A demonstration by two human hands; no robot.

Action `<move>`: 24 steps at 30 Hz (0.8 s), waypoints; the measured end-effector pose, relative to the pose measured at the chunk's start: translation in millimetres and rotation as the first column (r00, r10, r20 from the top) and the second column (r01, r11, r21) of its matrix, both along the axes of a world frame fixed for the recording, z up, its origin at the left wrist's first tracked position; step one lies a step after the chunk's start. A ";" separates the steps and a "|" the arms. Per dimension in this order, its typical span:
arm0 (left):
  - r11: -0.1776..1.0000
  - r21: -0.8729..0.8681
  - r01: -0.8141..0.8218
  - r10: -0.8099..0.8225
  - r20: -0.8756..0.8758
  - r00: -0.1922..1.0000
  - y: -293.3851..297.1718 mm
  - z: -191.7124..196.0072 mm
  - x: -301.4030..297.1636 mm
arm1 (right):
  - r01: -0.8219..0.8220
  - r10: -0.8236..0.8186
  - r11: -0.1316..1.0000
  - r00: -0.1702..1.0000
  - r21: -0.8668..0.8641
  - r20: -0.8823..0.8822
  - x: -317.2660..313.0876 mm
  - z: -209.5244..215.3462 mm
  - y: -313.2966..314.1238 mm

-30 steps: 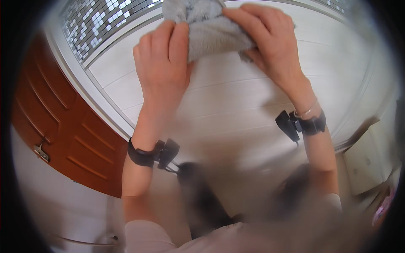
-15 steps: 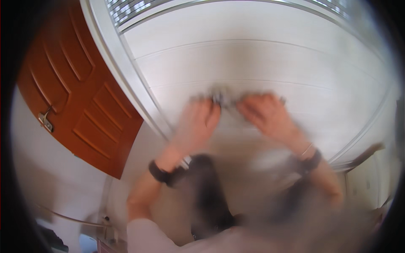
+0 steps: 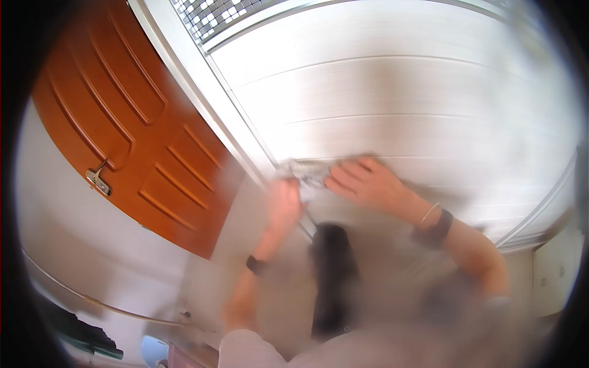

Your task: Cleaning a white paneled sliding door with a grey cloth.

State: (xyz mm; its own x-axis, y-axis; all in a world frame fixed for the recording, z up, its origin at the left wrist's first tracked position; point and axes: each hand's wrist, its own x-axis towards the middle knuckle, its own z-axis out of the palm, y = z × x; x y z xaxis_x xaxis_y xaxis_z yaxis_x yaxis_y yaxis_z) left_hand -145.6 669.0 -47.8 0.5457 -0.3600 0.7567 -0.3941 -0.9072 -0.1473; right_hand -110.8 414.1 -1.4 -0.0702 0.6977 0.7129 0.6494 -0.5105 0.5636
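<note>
right hand (image 3: 367,183) flat at frame centre, fingers (image 3: 345,178) extended and close together, pressing down on a grey cloth (image 3: 305,172). cloth bunched just left of those fingertips, lying on the white floor (image 3: 392,104) beside a pale metal rail (image 3: 202,101). left hand (image 3: 284,202) just below and left of the cloth, blurred; seems curled at the cloth's lower edge, but cannot tell whether gripping or only touching. dark bands on both wrists, plus a thin bracelet (image 3: 429,212) on the right one. forearms running down to the lower edge, with a dark blurred shape (image 3: 334,276) between them. rail running diagonally from the top toward centre. left of it, an orange-brown panelled door (image 3: 116,116) with a small metal handle (image 3: 98,179), filling the upper left. small mosaic tiles (image 3: 215,12) at the top edge. white cabinet (image 3: 558,276) at the right edge.
</note>
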 end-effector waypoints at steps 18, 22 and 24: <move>1.000 0.009 -0.011 0.006 0.427 0.904 -23.6 152.8 22.8 | -0.074 0.044 0.937 0.994 0.342 0.095 7.9 119.6 7.3; 0.997 0.059 0.042 -0.047 0.087 0.995 -17.8 66.6 4.1 | -0.001 0.002 0.991 1.000 0.131 -0.004 4.6 26.5 -5.9; 0.993 0.116 0.034 -0.034 0.001 0.999 -27.4 71.0 -7.6 | 0.005 -0.005 0.999 1.000 0.053 -0.007 1.1 23.4 -8.5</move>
State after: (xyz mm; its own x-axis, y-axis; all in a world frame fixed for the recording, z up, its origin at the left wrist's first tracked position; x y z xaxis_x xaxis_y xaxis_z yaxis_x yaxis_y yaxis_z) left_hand -153.3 641.7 23.2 0.5294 -0.4640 0.7103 -0.4239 -0.8699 -0.2522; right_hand -109.6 405.7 22.0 -0.0622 0.6589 0.7496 0.6504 -0.5429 0.5312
